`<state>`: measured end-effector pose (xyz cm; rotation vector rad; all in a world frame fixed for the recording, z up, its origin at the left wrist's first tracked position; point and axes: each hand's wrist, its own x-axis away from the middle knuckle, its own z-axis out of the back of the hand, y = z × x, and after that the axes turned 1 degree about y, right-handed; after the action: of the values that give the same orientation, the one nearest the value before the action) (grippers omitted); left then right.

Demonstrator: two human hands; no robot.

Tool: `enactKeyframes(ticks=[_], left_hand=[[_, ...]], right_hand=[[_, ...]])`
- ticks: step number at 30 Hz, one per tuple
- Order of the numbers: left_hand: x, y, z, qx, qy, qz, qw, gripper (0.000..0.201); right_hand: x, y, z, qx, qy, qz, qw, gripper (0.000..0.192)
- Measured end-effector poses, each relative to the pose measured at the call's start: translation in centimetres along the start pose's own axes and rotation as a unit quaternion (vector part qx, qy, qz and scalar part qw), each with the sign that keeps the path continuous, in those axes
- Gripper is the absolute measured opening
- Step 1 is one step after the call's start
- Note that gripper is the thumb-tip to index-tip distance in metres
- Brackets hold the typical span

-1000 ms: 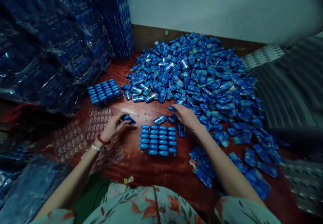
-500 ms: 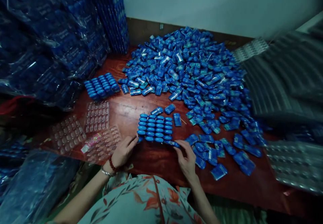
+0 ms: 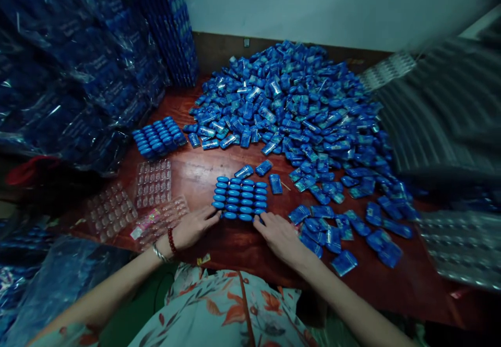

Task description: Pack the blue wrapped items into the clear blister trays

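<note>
A clear blister tray filled with rows of blue capsule-shaped packs (image 3: 240,198) lies on the red-brown wooden table (image 3: 242,250) right in front of me. My left hand (image 3: 192,227) rests at the tray's near left corner, fingertips touching its edge. My right hand (image 3: 278,236) lies flat at the tray's near right corner, fingers spread and touching the front row. Neither hand holds anything. A big heap of loose blue packs (image 3: 289,107) fills the far half of the table.
A second filled tray (image 3: 158,136) sits at the far left. Empty clear trays (image 3: 151,185) lie left of my hands. Scattered blue packs (image 3: 344,227) lie to the right. Wrapped blue bundles (image 3: 78,70) are stacked on the left; stacked empty trays (image 3: 462,253) stand at the right.
My left hand let go of a blue pack it held a second ago. Both hands pulled back from the heap to the tray's near edge, and the last pack went into the front row.
</note>
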<state>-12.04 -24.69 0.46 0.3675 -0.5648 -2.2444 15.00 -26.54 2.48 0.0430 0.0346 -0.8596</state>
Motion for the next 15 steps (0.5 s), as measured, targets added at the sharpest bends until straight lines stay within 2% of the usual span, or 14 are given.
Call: enactKeyframes(ticks=[4, 8, 10, 12, 14, 15], left_hand=[[0.9, 0.5, -1.6, -0.098, 0.050, 0.005, 0.994, 0.035], [1.4, 1.1, -2.7, -0.141, 0.149, 0.038, 0.978, 0.034], [1.1, 1.3, -2.9, -0.093, 0.206, 0.075, 0.971, 0.031], [0.3, 1.2, -3.0, 0.001, 0.256, 0.152, 0.955, 0.033], [-0.8, 1.1, -3.1, 0.118, 0.287, 0.273, 0.911, 0.043], [-1.4, 1.1, -3.3, 0.181, 0.285, 0.331, 0.881, 0.048]], right_hand=[[-0.5, -0.5, 0.0, 0.019, -0.020, -0.003, 1.000, 0.026], [0.4, -0.7, -0.9, 0.014, 0.024, -0.023, 0.999, 0.031], [1.2, -0.8, -1.4, 0.004, 0.071, -0.058, 0.996, 0.032], [1.9, -0.8, -2.0, -0.038, 0.130, -0.123, 0.983, 0.036], [2.2, -0.7, -3.1, -0.118, 0.186, -0.221, 0.950, 0.044], [2.2, -0.5, -3.9, -0.166, 0.210, -0.276, 0.923, 0.047]])
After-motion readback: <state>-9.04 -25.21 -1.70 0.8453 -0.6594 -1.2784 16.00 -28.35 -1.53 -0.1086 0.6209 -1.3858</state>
